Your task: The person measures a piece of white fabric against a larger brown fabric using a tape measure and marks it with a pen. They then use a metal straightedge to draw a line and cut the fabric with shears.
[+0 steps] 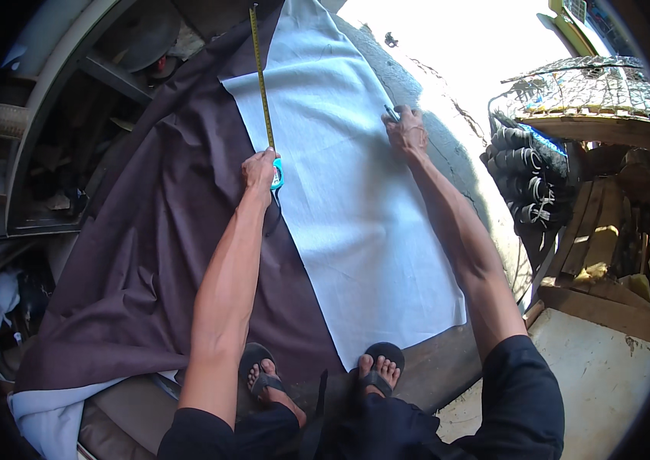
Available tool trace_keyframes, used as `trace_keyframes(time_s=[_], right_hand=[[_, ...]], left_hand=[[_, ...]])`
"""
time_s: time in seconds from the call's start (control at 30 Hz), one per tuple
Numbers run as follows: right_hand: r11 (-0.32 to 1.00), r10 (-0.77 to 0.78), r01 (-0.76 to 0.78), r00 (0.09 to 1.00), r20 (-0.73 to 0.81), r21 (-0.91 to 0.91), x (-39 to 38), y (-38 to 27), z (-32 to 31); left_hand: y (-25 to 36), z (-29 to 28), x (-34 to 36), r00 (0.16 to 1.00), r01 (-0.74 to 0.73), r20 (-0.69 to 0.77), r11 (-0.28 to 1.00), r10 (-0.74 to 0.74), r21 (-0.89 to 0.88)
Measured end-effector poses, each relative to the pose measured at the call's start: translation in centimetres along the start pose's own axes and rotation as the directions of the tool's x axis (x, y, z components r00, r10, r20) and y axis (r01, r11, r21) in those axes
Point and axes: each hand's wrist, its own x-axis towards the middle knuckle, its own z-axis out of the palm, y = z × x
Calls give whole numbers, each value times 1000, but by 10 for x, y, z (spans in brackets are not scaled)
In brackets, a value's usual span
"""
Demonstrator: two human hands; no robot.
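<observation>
A large sheet of material lies spread before me, its dark maroon side (164,207) to the left and a pale grey-white side (355,230) turned up on the right. My left hand (258,170) is closed round a turquoise tape measure (277,175) over the line where the two colours meet. Its yellow blade (261,84) runs out away from me, past the far part of the pale side. Near the right edge of the pale side, my right hand (408,132) grips a slim pen-like marker (392,114), its tip partly hidden.
My sandalled feet (382,368) stand at the sheet's near edge. To the left is an open shelf frame (22,176) with clutter. On the right are a wire-mesh cage (585,96), dark rolled bundles (520,172) and wooden boards (593,230). Sunlit ground (455,46) lies beyond.
</observation>
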Motion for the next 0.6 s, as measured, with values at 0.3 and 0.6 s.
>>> trace_keyframes(time_s=[0.3, 0.6], right_hand=[[991, 92, -71, 978, 188, -116, 124, -41, 22], [973, -44, 47, 999, 17, -228, 115, -31, 29]], left_hand=[[27, -16, 110, 995, -8, -99, 998, 1, -65], [30, -15, 137, 997, -74, 14, 995, 73, 63]])
